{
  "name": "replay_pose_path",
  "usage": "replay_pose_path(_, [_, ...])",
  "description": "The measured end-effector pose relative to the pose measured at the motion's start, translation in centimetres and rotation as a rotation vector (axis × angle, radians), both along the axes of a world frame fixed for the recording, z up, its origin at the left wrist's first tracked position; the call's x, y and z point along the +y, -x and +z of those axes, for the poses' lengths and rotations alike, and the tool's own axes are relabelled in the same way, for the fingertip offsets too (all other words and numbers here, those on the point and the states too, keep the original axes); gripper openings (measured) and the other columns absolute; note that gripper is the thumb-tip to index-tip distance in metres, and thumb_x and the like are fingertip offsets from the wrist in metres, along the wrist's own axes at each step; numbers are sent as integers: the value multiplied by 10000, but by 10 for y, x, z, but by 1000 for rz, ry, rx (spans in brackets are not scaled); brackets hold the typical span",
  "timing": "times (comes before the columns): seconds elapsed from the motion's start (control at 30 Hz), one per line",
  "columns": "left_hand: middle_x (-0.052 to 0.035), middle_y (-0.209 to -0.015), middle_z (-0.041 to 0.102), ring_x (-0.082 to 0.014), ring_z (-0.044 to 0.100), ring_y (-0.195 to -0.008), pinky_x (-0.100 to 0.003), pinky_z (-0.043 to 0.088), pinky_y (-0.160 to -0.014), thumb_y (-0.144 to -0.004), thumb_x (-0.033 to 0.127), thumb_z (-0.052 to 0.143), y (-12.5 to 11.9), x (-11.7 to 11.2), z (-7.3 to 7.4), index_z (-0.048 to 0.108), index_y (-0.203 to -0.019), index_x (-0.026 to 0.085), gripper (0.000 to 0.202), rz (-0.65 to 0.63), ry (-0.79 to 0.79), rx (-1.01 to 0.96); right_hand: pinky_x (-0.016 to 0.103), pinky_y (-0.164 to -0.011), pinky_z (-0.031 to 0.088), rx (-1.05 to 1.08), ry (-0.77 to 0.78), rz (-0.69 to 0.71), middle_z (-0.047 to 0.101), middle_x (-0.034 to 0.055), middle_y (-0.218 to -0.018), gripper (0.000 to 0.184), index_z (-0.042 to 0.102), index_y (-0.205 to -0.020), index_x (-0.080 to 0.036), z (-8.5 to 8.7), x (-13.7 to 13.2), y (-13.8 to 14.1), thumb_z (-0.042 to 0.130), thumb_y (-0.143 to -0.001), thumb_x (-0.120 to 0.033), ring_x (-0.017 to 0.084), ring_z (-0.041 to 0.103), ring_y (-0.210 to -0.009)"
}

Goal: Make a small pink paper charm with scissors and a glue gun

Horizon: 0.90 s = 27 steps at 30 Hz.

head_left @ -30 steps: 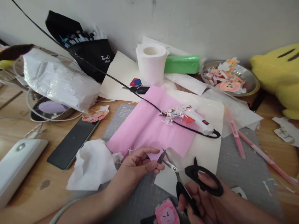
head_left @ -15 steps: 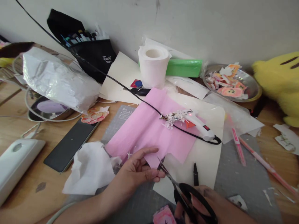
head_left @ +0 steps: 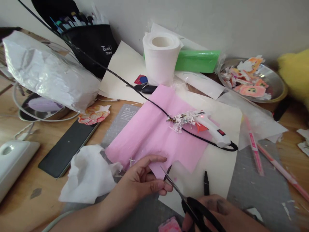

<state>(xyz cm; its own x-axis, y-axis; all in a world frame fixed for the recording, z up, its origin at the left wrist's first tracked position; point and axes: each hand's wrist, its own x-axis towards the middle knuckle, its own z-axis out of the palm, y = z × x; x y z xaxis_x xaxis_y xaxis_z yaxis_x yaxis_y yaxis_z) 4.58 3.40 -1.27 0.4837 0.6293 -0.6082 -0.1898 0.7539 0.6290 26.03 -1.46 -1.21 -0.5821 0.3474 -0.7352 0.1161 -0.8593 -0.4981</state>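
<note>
My left hand is pinched closed on the lower corner of a pink paper sheet, its index finger stretched over the paper. My right hand, at the bottom, grips the black handles of a pair of scissors. The blade tips point up and left, at the paper's corner beside my left fingertips. Whether the blades touch the paper I cannot tell. On the pink paper lies a white glue gun, its nozzle covered in paper scraps. A black pen lies just above my right hand.
A toilet roll stands behind the paper, and a metal bowl of paper scraps sits back right. To the left are a phone, crumpled tissue and a marker case. A black cord crosses above the table.
The view has shifted slightly and come closer. Both hands keep their hold, and the scissor tips stay at the corner of the pink paper.
</note>
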Motion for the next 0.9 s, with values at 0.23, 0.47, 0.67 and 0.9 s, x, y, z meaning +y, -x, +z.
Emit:
replay_pose_path(0.23, [-36, -689, 739, -93, 652, -594, -176, 475, -599, -683, 188, 756, -1, 0, -2, 497, -1079, 192, 474, -10, -5, 15, 131, -386, 253, -18, 68, -34, 451, -39, -527, 593, 688, -794, -109, 8, 2, 2, 589, -675, -681, 26, 363, -433])
replay_pose_path(0.47, [-38, -696, 739, -101, 659, -602, -178, 476, -598, -689, 172, 746, 1, -1, -2, 499, -1091, 187, 472, -11, -2, 13, 131, -417, 252, -11, 92, -56, 504, -21, -557, 562, 681, -835, -99, 8, 4, -4, 591, -707, -640, 25, 379, -454])
replay_pose_path(0.67, [-37, -695, 741, -81, 653, -595, -155, 474, -596, -704, 159, 738, 0, 0, -3, 498, -1073, 185, 441, -14, -1, -9, 125, -365, 230, -10, 110, -38, 492, -36, -553, 497, 668, -850, -111, 7, 3, -5, 587, -750, -591, 26, 370, -436])
replay_pose_path(0.9, [-34, -672, 735, -90, 647, -584, -166, 476, -592, -668, 176, 763, -1, 2, 0, 518, -1054, 183, 458, -1, 19, 29, 121, -299, 205, -8, 111, -7, 517, -43, -571, 433, 676, -878, -113, 6, 0, -7, 579, -798, -527, -1, 351, -353])
